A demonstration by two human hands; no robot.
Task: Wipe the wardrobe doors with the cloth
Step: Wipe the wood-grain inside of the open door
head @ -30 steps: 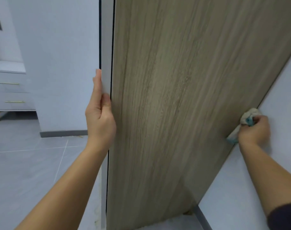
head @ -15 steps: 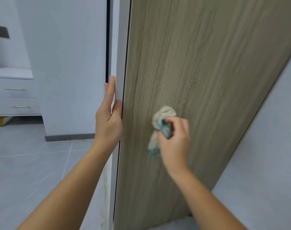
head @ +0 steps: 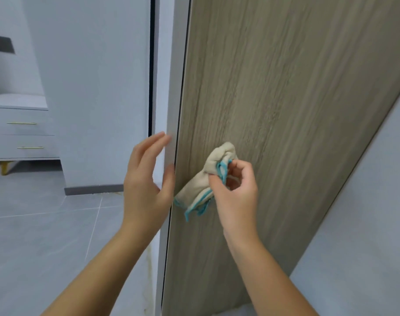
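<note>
Pinching cloth [head: 213,166] before wardrobe door [head: 285,87]

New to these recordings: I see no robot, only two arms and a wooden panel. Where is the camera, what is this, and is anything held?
There is no machine: a person works with bare hands. The one camera sits on their head, looking forward and down, so both arms enter from below. The wood-grain panel is a wardrobe door. The right hand has a bunched beige cloth with teal trim in its grip, in front of the door. The left hand is open, fingers straight, beside the door's white edge; blur hides whether it touches. At the left stands a white drawer unit on a grey tiled floor.
</note>
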